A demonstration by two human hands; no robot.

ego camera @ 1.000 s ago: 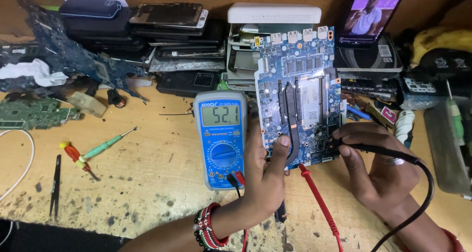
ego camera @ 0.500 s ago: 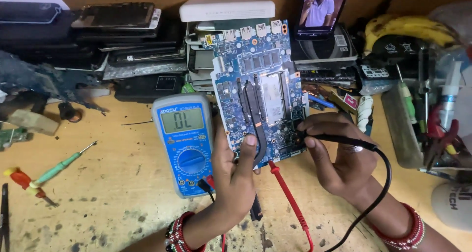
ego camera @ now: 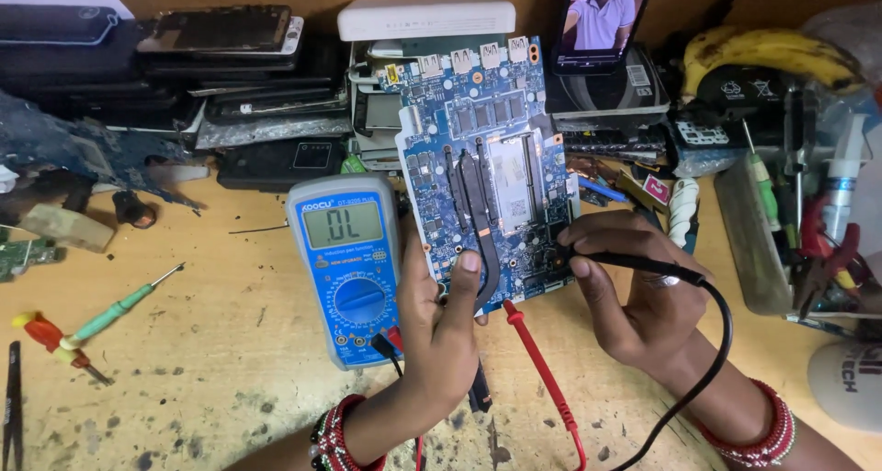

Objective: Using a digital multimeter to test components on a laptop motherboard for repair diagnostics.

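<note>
A blue circuit board [ego camera: 487, 172] with black heat pipes lies tilted on the wooden bench. My left hand [ego camera: 444, 329] grips its lower left edge, thumb resting on the board. My right hand [ego camera: 634, 292] pinches a black probe [ego camera: 611, 261] whose tip touches the board's lower right edge; its black lead curves down past my wrist. A red probe [ego camera: 542, 370] lies loose on the bench under the board. A blue multimeter [ego camera: 347, 269] sits just left of my left hand, its screen lit, with red and black leads plugged in at its base.
Stacked phones and dark cases [ego camera: 220, 34] line the back left. A phone [ego camera: 602, 21] showing a video leans at the back. A green screwdriver [ego camera: 115, 310] and red tool [ego camera: 50, 338] lie left. A cluttered tool tray [ego camera: 790, 214] and bananas [ego camera: 772, 53] crowd the right.
The view has shifted so everything sits further left and lower. The meter's number gave way to two letters. My hands stay on the board and the black probe.
</note>
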